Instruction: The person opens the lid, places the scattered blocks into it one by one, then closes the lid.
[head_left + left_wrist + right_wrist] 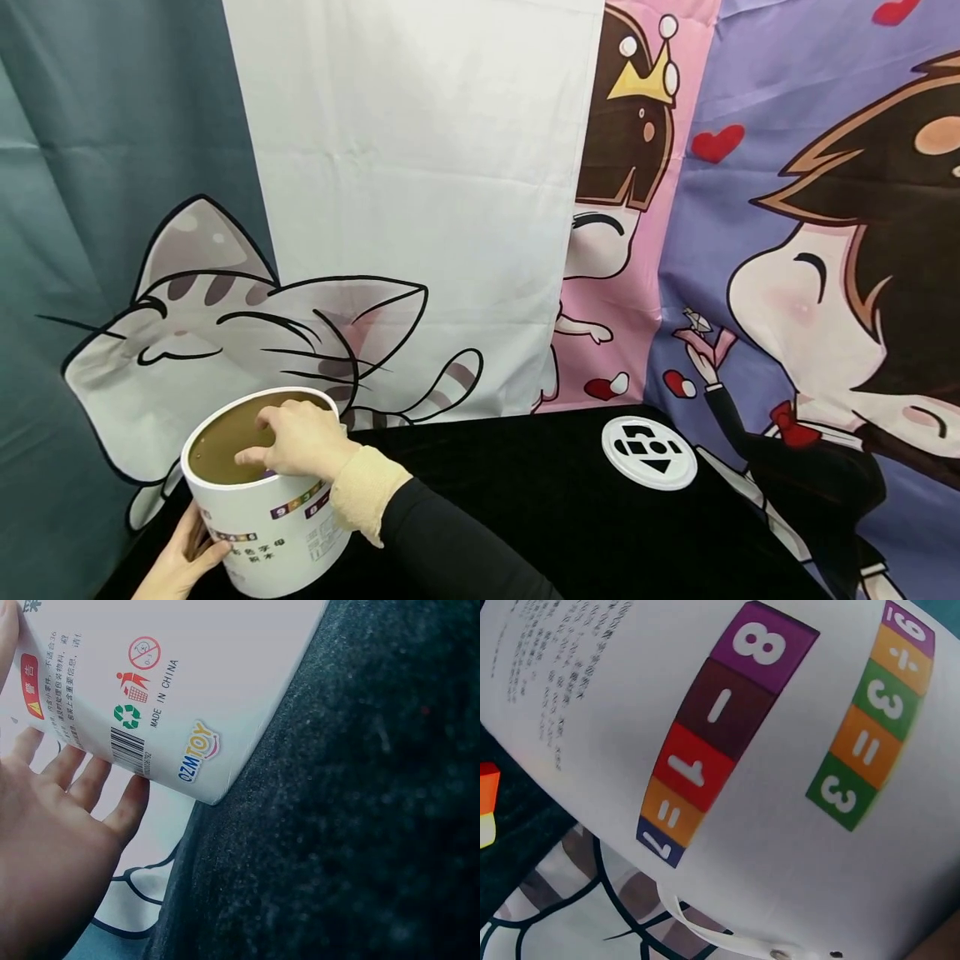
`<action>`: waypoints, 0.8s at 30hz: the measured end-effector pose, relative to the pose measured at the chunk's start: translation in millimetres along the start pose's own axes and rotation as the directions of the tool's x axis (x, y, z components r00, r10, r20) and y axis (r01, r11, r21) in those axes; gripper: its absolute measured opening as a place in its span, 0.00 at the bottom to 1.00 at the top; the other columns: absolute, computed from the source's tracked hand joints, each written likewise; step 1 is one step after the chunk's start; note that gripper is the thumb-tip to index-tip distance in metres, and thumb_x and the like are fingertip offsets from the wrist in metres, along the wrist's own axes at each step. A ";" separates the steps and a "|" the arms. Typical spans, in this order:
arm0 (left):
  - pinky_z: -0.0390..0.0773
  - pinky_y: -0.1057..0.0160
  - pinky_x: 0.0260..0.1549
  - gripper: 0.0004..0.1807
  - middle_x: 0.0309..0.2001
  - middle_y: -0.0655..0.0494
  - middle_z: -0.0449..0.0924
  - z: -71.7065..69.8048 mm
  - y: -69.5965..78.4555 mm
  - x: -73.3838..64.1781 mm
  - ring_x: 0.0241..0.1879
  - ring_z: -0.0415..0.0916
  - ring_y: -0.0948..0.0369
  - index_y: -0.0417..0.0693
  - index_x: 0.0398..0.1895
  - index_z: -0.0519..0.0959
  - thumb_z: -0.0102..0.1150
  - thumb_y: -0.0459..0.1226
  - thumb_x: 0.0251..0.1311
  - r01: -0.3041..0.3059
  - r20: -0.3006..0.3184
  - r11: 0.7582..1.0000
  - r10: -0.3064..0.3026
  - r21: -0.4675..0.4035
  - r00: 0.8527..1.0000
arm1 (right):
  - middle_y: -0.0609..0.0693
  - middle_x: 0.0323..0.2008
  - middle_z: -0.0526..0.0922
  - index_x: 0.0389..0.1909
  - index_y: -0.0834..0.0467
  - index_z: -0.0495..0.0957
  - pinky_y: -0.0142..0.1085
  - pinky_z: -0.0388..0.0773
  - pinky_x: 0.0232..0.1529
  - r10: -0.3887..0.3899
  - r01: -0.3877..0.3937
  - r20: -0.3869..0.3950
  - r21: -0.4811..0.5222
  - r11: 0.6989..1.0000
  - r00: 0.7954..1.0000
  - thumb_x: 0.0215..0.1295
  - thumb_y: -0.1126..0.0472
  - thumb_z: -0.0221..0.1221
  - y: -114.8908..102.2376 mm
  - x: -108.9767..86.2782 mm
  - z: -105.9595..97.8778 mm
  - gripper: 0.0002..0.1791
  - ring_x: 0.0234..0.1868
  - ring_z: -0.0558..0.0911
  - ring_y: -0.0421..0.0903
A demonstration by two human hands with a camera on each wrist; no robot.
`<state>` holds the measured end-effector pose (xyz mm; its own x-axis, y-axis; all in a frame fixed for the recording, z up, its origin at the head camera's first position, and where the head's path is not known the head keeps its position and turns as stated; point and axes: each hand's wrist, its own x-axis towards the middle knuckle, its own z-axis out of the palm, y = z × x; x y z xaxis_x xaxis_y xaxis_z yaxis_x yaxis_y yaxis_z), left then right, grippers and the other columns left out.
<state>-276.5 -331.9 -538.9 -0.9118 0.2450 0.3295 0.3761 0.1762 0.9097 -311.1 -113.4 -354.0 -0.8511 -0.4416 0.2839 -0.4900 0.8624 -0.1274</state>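
A white round bucket (281, 533) printed with coloured number blocks and Chinese lettering stands at the table's near left, lidless and brownish inside. My left hand (176, 554) grips its lower left side, thumb toward the front; in the left wrist view the fingers (127, 806) lie along the printed wall. Over the near rim, my right hand (303, 442) reaches into the opening, thumb and forefinger spread apart with nothing visible between them. Its other fingers are hidden. A small purple patch (268, 473) shows beneath it at the rim. The right wrist view shows mainly the bucket's wall (780, 847).
A white round lid (649, 452) with shape cut-outs lies on the black tablecloth (510, 517) to the right. An orange-red block (487, 787) and a yellow block (486, 829) appear beside the bucket. Cartoon-printed curtains (420, 167) hang behind the table.
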 end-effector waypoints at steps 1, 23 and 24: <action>0.59 0.83 0.48 0.48 0.68 0.83 0.36 0.3 1.2 -0.1 0.56 0.47 0.93 0.57 0.77 0.22 0.46 0.26 0.72 -0.008 -0.005 1.000 0.008 0.005 1.000 | 0.30 0.48 0.77 0.53 0.31 0.77 0.33 0.73 0.44 -0.012 0.012 -0.005 0.011 1.000 1.000 0.57 0.26 0.57 0.7 0.0 -1.0 0.26 0.48 0.76 0.32; 0.54 0.84 0.51 0.48 0.69 0.82 0.38 4.2 3.9 -0.3 0.57 0.47 0.92 0.59 0.78 0.26 0.47 0.27 0.72 -0.030 -0.029 0.998 0.032 0.064 0.999 | 0.39 0.37 0.82 0.43 0.53 0.81 0.30 0.75 0.37 0.112 -0.086 0.006 0.678 0.730 0.994 0.66 0.61 0.62 139.3 -10.6 0.2 0.07 0.35 0.79 0.34; 0.54 0.84 0.51 0.48 0.69 0.82 0.38 4.7 3.5 0.5 0.57 0.46 0.92 0.60 0.77 0.26 0.47 0.27 0.72 -0.032 -0.027 0.998 0.034 0.059 0.999 | 0.39 0.36 0.82 0.43 0.53 0.81 0.30 0.74 0.37 0.118 -0.100 0.019 0.676 0.730 0.993 0.65 0.61 0.62 144.4 -12.7 7.2 0.07 0.35 0.78 0.34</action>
<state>-274.9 -326.6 -536.7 -0.9027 0.2248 0.3669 0.4143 0.2238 0.8822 -372.4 14.9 -382.8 -0.9065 -0.3409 0.2489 -0.4001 0.5062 -0.7640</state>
